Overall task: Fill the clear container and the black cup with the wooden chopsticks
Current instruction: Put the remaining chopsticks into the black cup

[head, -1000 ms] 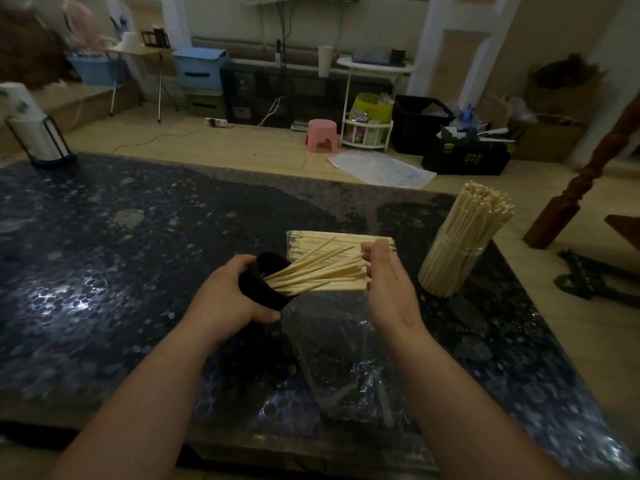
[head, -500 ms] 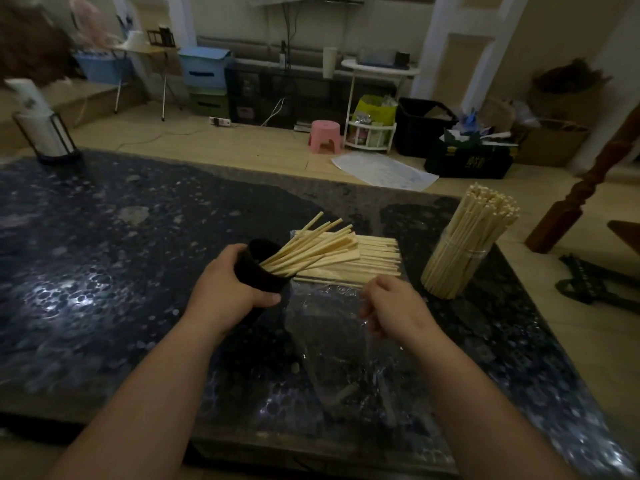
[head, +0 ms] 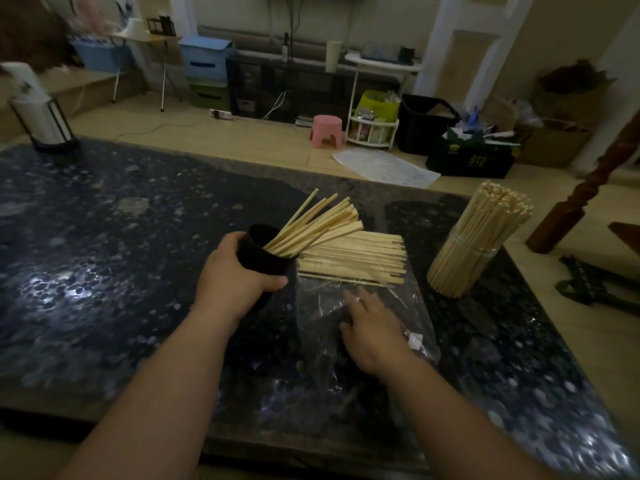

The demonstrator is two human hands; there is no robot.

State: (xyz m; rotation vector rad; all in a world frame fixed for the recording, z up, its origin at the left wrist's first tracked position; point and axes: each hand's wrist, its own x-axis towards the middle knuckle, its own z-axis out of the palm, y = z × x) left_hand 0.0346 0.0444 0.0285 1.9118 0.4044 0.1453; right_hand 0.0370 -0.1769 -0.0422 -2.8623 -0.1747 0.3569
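Note:
My left hand (head: pixel 235 282) grips the black cup (head: pixel 265 252), tilted to the right, with several wooden chopsticks (head: pixel 311 223) fanning out of its mouth. A flat pile of loose chopsticks (head: pixel 353 259) lies just right of the cup, on the far end of a clear plastic bag (head: pixel 367 306). My right hand (head: pixel 372 323) lies on that bag, fingers spread toward the pile, holding nothing. The clear container (head: pixel 460 268) stands at the right, packed full of upright chopsticks (head: pixel 485 226).
Everything sits on a dark speckled stone table (head: pixel 104 254). A paper-towel roll in a black stand (head: pixel 38 109) is at the far left corner. A brown wooden post (head: pixel 585 195) rises beyond the table's right edge. Boxes and a pink stool (head: pixel 327 129) stand on the floor behind.
My right hand let go of the chopsticks it was feeding into the cup and dropped back onto the plastic bag. The cup has tipped more upright in my left hand.

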